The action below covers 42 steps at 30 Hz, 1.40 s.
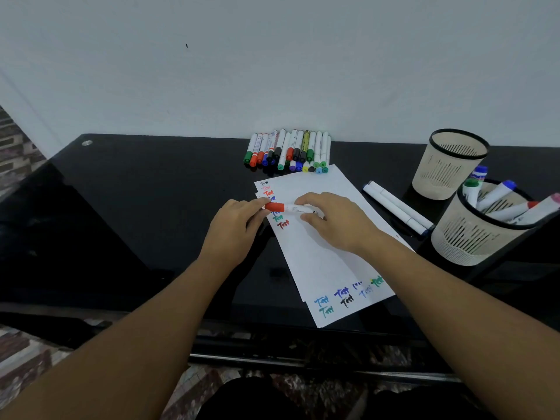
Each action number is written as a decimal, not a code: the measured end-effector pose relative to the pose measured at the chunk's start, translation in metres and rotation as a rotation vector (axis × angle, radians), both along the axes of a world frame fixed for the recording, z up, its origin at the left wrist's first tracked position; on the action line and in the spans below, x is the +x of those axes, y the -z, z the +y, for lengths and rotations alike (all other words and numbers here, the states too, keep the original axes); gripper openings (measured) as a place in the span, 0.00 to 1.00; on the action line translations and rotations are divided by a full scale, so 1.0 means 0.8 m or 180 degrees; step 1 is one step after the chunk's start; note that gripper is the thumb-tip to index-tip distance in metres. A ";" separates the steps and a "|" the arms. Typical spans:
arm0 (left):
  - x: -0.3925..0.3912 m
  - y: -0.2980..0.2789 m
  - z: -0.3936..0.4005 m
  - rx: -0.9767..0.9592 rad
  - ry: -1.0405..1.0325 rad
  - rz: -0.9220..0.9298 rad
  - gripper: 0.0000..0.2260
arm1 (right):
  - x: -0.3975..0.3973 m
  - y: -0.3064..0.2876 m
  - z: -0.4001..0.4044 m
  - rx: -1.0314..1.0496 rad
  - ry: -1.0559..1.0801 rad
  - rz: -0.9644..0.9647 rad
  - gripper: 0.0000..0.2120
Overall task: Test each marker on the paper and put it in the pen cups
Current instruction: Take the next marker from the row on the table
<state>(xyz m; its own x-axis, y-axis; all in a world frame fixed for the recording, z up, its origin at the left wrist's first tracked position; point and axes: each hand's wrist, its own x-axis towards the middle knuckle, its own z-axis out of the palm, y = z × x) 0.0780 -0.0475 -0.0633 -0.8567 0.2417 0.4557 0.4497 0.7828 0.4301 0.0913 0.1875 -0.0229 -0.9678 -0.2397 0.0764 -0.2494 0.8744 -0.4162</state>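
Red marker btwn both hands, gripped over paper.

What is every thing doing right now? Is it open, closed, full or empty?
Red marker: capped, held over the paper by both hands.
Left hand: pinches the cap.
Right hand: grips the barrel.
Paper: written on.
Far cup: looks empty.
Near cup: holds markers.
Marker row: capped, lying flat.

markers behind paper | pen cups right of paper | two pens between
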 end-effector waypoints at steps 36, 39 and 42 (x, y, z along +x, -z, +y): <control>-0.009 0.010 -0.001 -0.0458 0.0002 -0.0304 0.28 | 0.026 -0.008 0.023 -0.0160 0.0088 0.0372 0.23; -0.008 0.010 -0.001 -0.0412 -0.0034 -0.0294 0.29 | 0.027 -0.004 0.034 -0.0400 0.0261 0.0551 0.23; -0.009 0.011 -0.001 -0.0350 -0.0079 -0.0274 0.31 | 0.022 -0.004 0.045 -0.0521 0.0346 0.0457 0.26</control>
<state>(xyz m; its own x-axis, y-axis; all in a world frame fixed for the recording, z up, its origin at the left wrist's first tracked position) 0.0711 -0.0485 -0.0717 -0.8978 0.2644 0.3523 0.3948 0.8377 0.3774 0.1088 0.2234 -0.0195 -0.9636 -0.1078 0.2445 -0.2244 0.8231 -0.5217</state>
